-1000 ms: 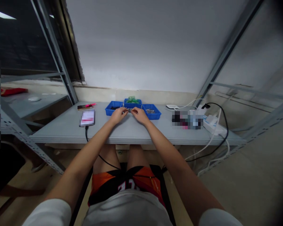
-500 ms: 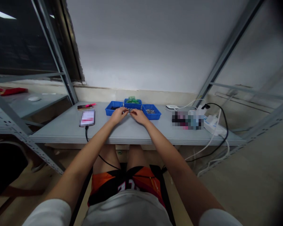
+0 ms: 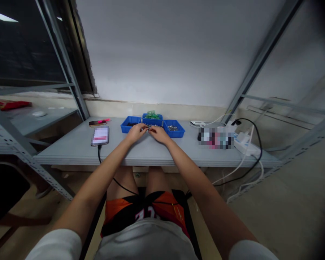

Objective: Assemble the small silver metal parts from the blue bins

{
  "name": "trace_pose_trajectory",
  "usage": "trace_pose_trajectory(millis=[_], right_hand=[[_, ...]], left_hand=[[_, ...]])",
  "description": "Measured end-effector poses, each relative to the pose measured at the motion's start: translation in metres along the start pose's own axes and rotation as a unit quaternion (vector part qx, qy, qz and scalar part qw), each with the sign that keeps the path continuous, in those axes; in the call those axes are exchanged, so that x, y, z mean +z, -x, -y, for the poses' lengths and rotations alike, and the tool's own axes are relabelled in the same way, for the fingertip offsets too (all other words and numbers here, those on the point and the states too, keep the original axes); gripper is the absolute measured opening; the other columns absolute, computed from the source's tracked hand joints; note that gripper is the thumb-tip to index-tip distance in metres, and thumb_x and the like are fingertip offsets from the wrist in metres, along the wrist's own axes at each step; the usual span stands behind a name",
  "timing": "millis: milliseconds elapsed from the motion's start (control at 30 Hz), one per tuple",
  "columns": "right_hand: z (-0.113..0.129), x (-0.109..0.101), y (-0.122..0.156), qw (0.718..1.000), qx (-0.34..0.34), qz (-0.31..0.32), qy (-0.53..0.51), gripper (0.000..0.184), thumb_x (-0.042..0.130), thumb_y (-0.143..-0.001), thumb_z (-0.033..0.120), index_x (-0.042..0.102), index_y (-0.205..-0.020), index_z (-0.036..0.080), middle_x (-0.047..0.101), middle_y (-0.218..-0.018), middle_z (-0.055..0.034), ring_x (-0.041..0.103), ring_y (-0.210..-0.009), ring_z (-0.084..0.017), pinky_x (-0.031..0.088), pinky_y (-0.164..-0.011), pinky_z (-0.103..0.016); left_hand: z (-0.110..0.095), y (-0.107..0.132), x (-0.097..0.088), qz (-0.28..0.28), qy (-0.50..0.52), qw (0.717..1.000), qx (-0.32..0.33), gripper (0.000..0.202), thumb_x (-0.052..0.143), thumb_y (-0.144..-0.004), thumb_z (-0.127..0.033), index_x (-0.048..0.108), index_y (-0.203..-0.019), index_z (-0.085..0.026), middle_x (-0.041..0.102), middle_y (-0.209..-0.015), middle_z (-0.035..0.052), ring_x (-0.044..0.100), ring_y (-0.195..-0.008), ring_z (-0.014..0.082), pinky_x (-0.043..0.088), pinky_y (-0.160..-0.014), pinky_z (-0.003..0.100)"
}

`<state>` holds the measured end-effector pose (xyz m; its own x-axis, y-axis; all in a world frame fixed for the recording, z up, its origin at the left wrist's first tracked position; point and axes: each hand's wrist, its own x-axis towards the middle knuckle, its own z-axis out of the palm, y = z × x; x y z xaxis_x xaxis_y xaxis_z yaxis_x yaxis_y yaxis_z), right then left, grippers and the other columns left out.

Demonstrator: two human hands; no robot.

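My left hand [image 3: 138, 132] and my right hand [image 3: 159, 134] meet at the fingertips in front of the blue bins. Both are closed in a pinch, and whatever lies between the fingers is too small to make out. Just behind them is a heap of small metal parts [image 3: 154, 126]. The left blue bin [image 3: 124, 128] holds dark pieces, the rear blue bin [image 3: 144, 119] holds green pieces [image 3: 152, 116], and the right blue bin [image 3: 176, 134] holds small shiny metal parts [image 3: 173, 128].
On the grey table [image 3: 78, 151], a phone [image 3: 100, 135] with a cable lies at left, near a pink-and-dark item [image 3: 99, 122]. A blurred-out device [image 3: 215, 138], a white power strip [image 3: 246, 146] and tangled cables are at right. Metal shelf posts [image 3: 256, 65] flank the table.
My right hand has shifted very slightly left, towards my left fingertips. My left hand stays almost in place, and the bins have not moved.
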<state>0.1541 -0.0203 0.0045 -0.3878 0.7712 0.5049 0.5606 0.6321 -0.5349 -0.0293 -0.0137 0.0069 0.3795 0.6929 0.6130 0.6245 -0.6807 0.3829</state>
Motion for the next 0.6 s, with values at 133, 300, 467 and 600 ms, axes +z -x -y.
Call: trace_pose_trajectory(millis=[133,300,467,600], right_hand=[[0.0015,0.0,0.0001,1.0,-0.003,0.005,-0.004,0.017,0.053,-0.086,0.023,0.068,-0.09,0.015,0.067,-0.081,-0.0035,0.056,-0.071,-0.013,0.042,-0.073,-0.025],[0.001,-0.0012,-0.0005,0.999,0.015,-0.025,-0.017,0.016,0.055,-0.086,0.024,0.067,-0.092,0.015,0.068,-0.083,-0.0034,0.057,-0.07,-0.013,0.042,-0.072,-0.024],[-0.0024,-0.0008,-0.0018,0.999,0.017,-0.046,-0.013,0.014,0.054,-0.086,0.025,0.066,-0.088,0.017,0.068,-0.082,-0.0032,0.059,-0.072,-0.014,0.043,-0.072,-0.025],[-0.005,-0.0001,-0.0029,0.998,0.01,-0.064,-0.024,0.014,0.055,-0.087,0.026,0.065,-0.087,0.017,0.068,-0.082,-0.0027,0.06,-0.073,-0.014,0.043,-0.072,-0.025]], left_hand=[[0.0014,-0.0001,0.0005,-0.001,0.003,1.0,0.005,0.025,0.053,-0.087,-0.028,0.068,-0.101,-0.015,0.069,-0.092,0.0079,0.06,-0.077,0.0175,0.046,-0.074,0.029],[-0.0012,0.0,-0.0013,-0.009,-0.002,1.0,0.0,0.023,0.053,-0.087,-0.027,0.068,-0.1,-0.014,0.07,-0.094,0.0082,0.06,-0.077,0.0172,0.046,-0.075,0.029],[-0.0007,-0.0003,-0.001,-0.008,-0.004,1.0,-0.008,0.025,0.053,-0.087,-0.028,0.069,-0.1,-0.014,0.07,-0.094,0.0082,0.06,-0.075,0.0173,0.046,-0.073,0.028],[0.003,0.0,0.0007,-0.009,-0.01,1.0,-0.01,0.026,0.053,-0.087,-0.029,0.068,-0.101,-0.014,0.07,-0.092,0.0082,0.059,-0.075,0.0176,0.046,-0.072,0.028]])
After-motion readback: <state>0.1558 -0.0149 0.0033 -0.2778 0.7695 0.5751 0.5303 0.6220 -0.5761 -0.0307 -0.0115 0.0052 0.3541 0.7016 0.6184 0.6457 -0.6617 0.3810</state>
